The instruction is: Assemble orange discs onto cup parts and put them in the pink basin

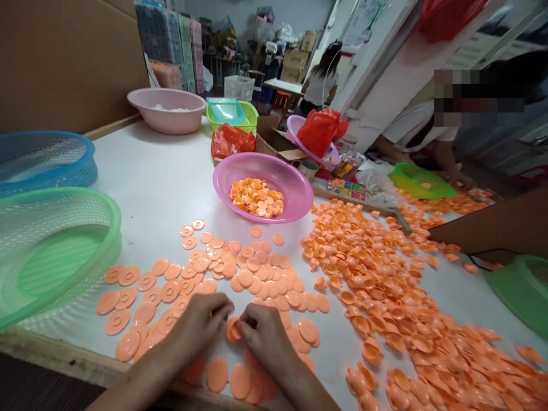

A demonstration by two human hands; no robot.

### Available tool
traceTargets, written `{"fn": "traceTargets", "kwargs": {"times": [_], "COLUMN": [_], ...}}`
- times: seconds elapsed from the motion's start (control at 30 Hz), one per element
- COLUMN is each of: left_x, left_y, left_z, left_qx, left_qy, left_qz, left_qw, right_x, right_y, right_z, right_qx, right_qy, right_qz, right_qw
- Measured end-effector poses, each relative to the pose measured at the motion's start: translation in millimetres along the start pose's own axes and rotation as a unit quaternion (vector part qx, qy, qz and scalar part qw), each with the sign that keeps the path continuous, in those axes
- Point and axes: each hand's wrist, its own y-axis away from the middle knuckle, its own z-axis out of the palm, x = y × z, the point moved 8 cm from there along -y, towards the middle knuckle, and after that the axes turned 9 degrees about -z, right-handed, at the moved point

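Observation:
My right hand (266,331) pinches a small orange toy cup (233,330) low over the white table. Just left of it, my left hand (204,317) has its fingers curled together near the cup; whether anything is in them is hidden. Flat orange discs like toy saucers (246,278) lie spread around and beyond both hands, some overlapping. To the right, a large heap of orange toy cups (385,291) runs toward the near edge. A pink-purple basin (295,197) ahead holds a pile of assembled-looking orange cups and discs (257,198).
Green (113,222) and blue (88,162) mesh baskets stand at left. Behind are a pale pink basin (171,117), red bags (233,141) and a lime basket (252,114). At right, a co-worker's hand (460,178) reaches among orange pieces beside a green basket (422,185).

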Motion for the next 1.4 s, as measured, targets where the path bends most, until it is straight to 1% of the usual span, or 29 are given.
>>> {"fn": "traceTargets", "kwargs": {"times": [0.07,0.1,0.13,0.17,0.23,0.3,0.37,0.43,0.47,0.53,0.57,0.63,0.67,0.7,0.73,0.8,0.87,0.93,1.0,1.07,1.17,1.23,1.27,1.33,1.4], "left_x": [10,14,17,18,13,2,-11,-25,-32,-46,-52,-60,-60,-56,-50,-34,-22,-20,-27,-38,-51,-51,-48,-34,-18], "left_y": [-25,-37,-49,-60,-74,-72,-57,-36,-27,-16,-13,-14,-15,-17,-20,-22,-20,-17,-13,-7,-1,1,1,-1,-3], "left_z": [-38,-52,-59,-59,-45,-23,-3,10,12,5,-2,-17,-22,-22,-18,-1,19,32,37,33,15,1,-2,-2,3], "left_qx": [0.112,0.163,0.190,0.198,0.180,0.149,0.124,0.098,0.092,0.101,0.117,0.159,0.175,0.182,0.179,0.156,0.136,0.140,0.150,0.159,0.179,0.194,0.196,0.185,0.165], "left_qy": [-0.038,-0.069,-0.108,-0.152,-0.240,-0.305,-0.340,-0.360,-0.369,-0.389,-0.400,-0.415,-0.418,-0.418,-0.416,-0.401,-0.377,-0.352,-0.334,-0.328,-0.343,-0.356,-0.358,-0.348,-0.322], "left_qz": [0.064,0.088,0.104,0.108,0.090,0.069,0.075,0.104,0.114,0.108,0.091,0.047,0.034,0.037,0.056,0.130,0.200,0.237,0.249,0.244,0.191,0.154,0.152,0.183,0.226], "left_qw": [0.991,0.980,0.970,0.962,0.950,0.938,0.929,0.922,0.918,0.909,0.905,0.895,0.891,0.889,0.890,0.893,0.894,0.895,0.896,0.899,0.902,0.901,0.900,0.901,0.904], "right_x": [-16,-27,-37,-46,-57,-58,-48,-25,-9,27,46,80,94,105,112,119,119,121,123,122,116,112,111,112,115], "right_y": [-28,-45,-63,-80,-110,-126,-123,-102,-87,-52,-34,0,15,29,41,57,66,71,75,76,67,61,58,50,41], "right_z": [-39,-63,-87,-110,-148,-167,-170,-164,-159,-155,-155,-163,-168,-173,-178,-183,-185,-188,-192,-194,-187,-188,-190,-194,-195], "right_qx": [0.056,0.105,0.147,0.191,0.267,0.302,0.302,0.281,0.267,0.244,0.239,0.251,0.264,0.280,0.292,0.303,0.298,0.305,0.331,0.345,0.310,0.309,0.314,0.308,0.278], "right_qy": [-0.036,-0.049,-0.055,-0.055,-0.059,-0.047,-0.015,0.035,0.066,0.140,0.177,0.235,0.248,0.254,0.252,0.228,0.189,0.153,0.135,0.132,0.145,0.175,0.197,0.247,0.281], "right_qz": [-0.020,-0.034,-0.046,-0.057,-0.066,-0.082,-0.109,-0.126,-0.125,-0.108,-0.095,-0.062,-0.044,-0.027,-0.016,-0.005,-0.001,0.015,0.037,0.050,0.043,0.040,0.041,0.043,0.040], "right_qw": [0.998,0.993,0.987,0.978,0.959,0.949,0.947,0.951,0.953,0.954,0.950,0.937,0.931,0.925,0.922,0.925,0.936,0.940,0.933,0.928,0.939,0.934,0.928,0.918,0.918]}}
